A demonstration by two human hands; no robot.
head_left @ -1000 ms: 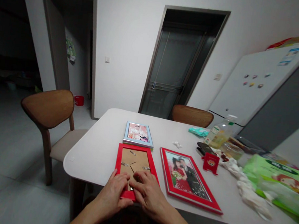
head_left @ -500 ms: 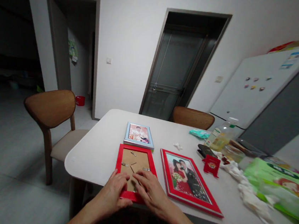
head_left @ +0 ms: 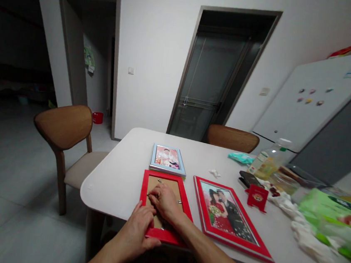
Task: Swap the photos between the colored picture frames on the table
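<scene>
While a wooden chair (head_left: 63, 124) is seen at the left of the white table (head_left: 107, 183), the red photo frame (head_left: 145, 191) is laid back-up near the table's front edge. Its lower left corner is clasped by the left hand (head_left: 135, 232), with the thumb raised along the left rail and the fingers pressed together along the bottom rail. The kraft backing (head_left: 172, 194) is exposed, with metal tabs (head_left: 180, 202) set around it. The right hand (head_left: 163, 201) is placed over the backing, fingers bunched and curled, tips at or just beside the left-side tab. Whether that tab is pinched cannot be told, since the grip is partly hidden by the hand itself. For work at the tabs, the frame is best kept flat and square under the left hand, so that the backing is not shifted.

Further right, a blue-edged framed photo (head_left: 168, 158) is placed above the red frame, and a red-framed wedding photo (head_left: 229, 216) is laid just beside it, face up. Beyond these are a red envelope (head_left: 258, 197), a dark wallet or phone (head_left: 247, 179), a plastic bottle (head_left: 268, 164), crumpled white tissue (head_left: 305, 237) and a green wipes pack (head_left: 329, 216).
</scene>
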